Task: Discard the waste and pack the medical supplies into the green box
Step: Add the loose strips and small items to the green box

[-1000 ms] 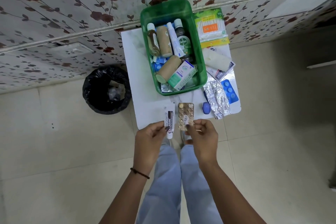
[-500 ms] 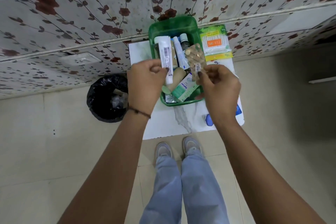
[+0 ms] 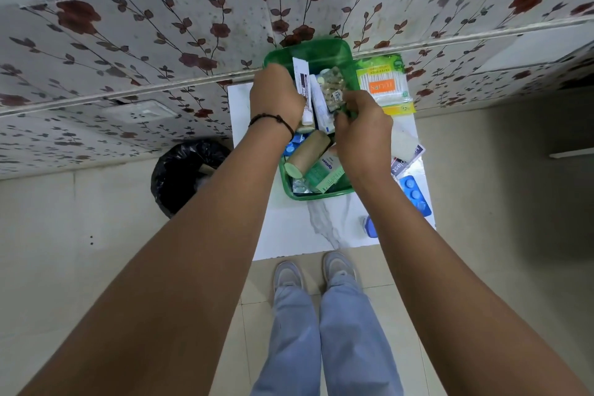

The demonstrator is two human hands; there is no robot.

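The green box [image 3: 321, 51] stands on the small white table [image 3: 289, 235] against the wall, holding a brown bandage roll [image 3: 308, 154], a green-white carton [image 3: 324, 172] and other supplies. My left hand [image 3: 276, 95] grips a white ointment tube [image 3: 303, 87] over the box's far half. My right hand [image 3: 361, 125] pinches a strip of tan tablets [image 3: 332, 88] just right of the tube, also above the box.
A black-lined waste bin [image 3: 180, 170] sits on the floor left of the table. Right of the box lie a cotton-bud pack [image 3: 382, 83], a blue blister pack [image 3: 416, 194], a plaster packet [image 3: 405, 164] and a small blue cap [image 3: 369, 227]. My shoes [image 3: 315, 270] are at the table's near edge.
Both hands rose from the table's near edge with the tube and tablet strip and moved forward over the green box, now reaching deeper toward its far end.
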